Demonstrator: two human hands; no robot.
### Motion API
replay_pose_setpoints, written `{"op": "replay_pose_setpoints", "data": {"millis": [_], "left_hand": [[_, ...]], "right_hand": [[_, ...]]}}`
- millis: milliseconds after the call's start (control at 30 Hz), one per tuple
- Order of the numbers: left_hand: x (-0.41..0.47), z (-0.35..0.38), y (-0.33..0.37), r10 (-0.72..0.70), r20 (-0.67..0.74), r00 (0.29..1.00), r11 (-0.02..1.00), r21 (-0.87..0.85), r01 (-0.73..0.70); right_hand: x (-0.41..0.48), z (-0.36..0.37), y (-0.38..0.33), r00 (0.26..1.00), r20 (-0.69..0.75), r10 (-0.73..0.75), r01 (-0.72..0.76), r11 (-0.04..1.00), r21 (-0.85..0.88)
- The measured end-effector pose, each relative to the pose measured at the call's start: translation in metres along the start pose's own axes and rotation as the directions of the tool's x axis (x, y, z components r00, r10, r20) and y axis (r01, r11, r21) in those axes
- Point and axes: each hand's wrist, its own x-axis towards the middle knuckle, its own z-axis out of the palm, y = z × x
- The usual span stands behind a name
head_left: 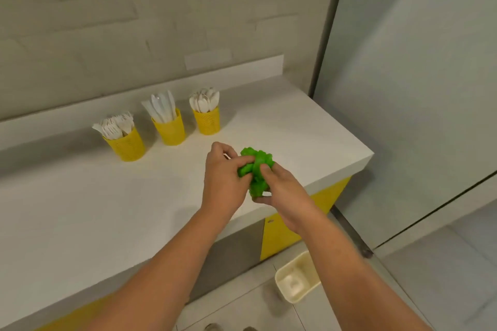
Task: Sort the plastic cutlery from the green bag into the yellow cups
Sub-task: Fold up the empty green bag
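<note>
A crumpled green bag [256, 161] is bunched into a ball above the white counter [107, 209], near its right end. My left hand [224, 177] grips its left side and my right hand [282, 191] grips its right side, thumb on top. Three yellow perforated cups stand in a row toward the wall. The left cup [126, 144] holds white forks, the middle cup [170, 129] holds white knives, the right cup [207, 121] holds white spoons.
The counter ends at a corner [368, 154] right of my hands, with a grey wall panel beyond it. Yellow and grey cabinet fronts sit below. A cream-coloured bin [295, 277] stands on the floor under the counter's edge.
</note>
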Motion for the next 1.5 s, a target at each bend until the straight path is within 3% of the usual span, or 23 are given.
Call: {"op": "replay_pose_setpoints", "data": {"millis": [100, 167, 200, 233, 300, 367, 533, 600, 667, 767, 867, 933, 1133, 1333, 1433, 1500], "left_hand": [[-0.023, 0.042, 0.028, 0.081, 0.183, 0.98, 0.993, 0.068, -0.095], [-0.036, 0.067, 0.045, -0.008, 0.355, 0.935, 1.0, -0.003, 0.009], [-0.042, 0.08, 0.052, -0.1, 0.409, 0.907, 0.984, -0.092, 0.15], [-0.046, 0.092, 0.058, -0.215, 0.453, 0.865, 0.913, -0.221, 0.343], [-0.054, 0.118, 0.067, -0.403, 0.548, 0.733, 0.611, -0.435, 0.661], [-0.061, 0.145, 0.064, -0.479, 0.577, 0.661, 0.408, -0.521, 0.75], [-0.083, 0.207, 0.041, -0.488, 0.629, 0.605, 0.289, -0.538, 0.792], [-0.092, 0.228, 0.032, -0.51, 0.627, 0.589, 0.316, -0.501, 0.806], [-0.103, 0.252, 0.016, -0.513, 0.608, 0.606, 0.439, -0.421, 0.794], [-0.119, 0.294, -0.018, -0.494, 0.563, 0.662, 0.7, -0.193, 0.687], [-0.134, 0.333, -0.053, -0.423, 0.509, 0.749, 0.869, -0.004, 0.494], [-0.147, 0.365, -0.084, -0.402, 0.519, 0.754, 0.902, 0.083, 0.424], [-0.181, 0.46, -0.184, -0.493, 0.522, 0.696, 0.869, 0.262, 0.419], [-0.214, 0.531, -0.258, -0.554, 0.664, 0.503, 0.833, 0.43, 0.349], [-0.223, 0.555, -0.287, -0.55, 0.772, 0.319, 0.821, 0.43, 0.375], [-0.225, 0.566, -0.308, -0.557, 0.801, 0.221, 0.789, 0.426, 0.443]], "right_hand": [[-0.014, -0.048, 0.017, 0.993, -0.086, 0.076, -0.067, 0.993, 0.1], [-0.022, -0.08, 0.03, 0.982, -0.172, 0.073, -0.044, 0.985, 0.169], [-0.025, -0.095, 0.037, 0.978, -0.205, 0.048, -0.021, 0.991, 0.133], [-0.028, -0.109, 0.042, 0.973, -0.23, 0.022, -0.006, 0.997, 0.071], [-0.039, -0.127, 0.052, 0.978, -0.206, -0.021, 0.001, 0.995, -0.097], [-0.044, -0.142, 0.069, 0.988, -0.155, -0.008, -0.013, 0.991, -0.134], [-0.049, -0.181, 0.13, 0.942, -0.318, 0.102, -0.07, 0.991, 0.111], [-0.05, -0.195, 0.154, 0.929, -0.301, 0.217, -0.161, 0.966, 0.202], [-0.049, -0.207, 0.182, 0.908, -0.3, 0.291, -0.209, 0.938, 0.276], [-0.04, -0.215, 0.24, 0.849, -0.417, 0.326, -0.277, 0.945, 0.174], [-0.031, -0.215, 0.294, 0.787, -0.519, 0.334, -0.335, 0.937, 0.095], [-0.02, -0.218, 0.338, 0.731, -0.591, 0.342, -0.356, 0.929, 0.098], [0.014, -0.227, 0.46, 0.616, -0.68, 0.399, -0.433, 0.892, 0.132], [0.036, -0.241, 0.565, 0.622, -0.577, 0.529, -0.58, 0.807, 0.114], [0.045, -0.248, 0.597, 0.657, -0.485, 0.577, -0.649, 0.761, 0.027], [0.048, -0.255, 0.606, 0.636, -0.465, 0.616, -0.697, 0.717, -0.003]]}}
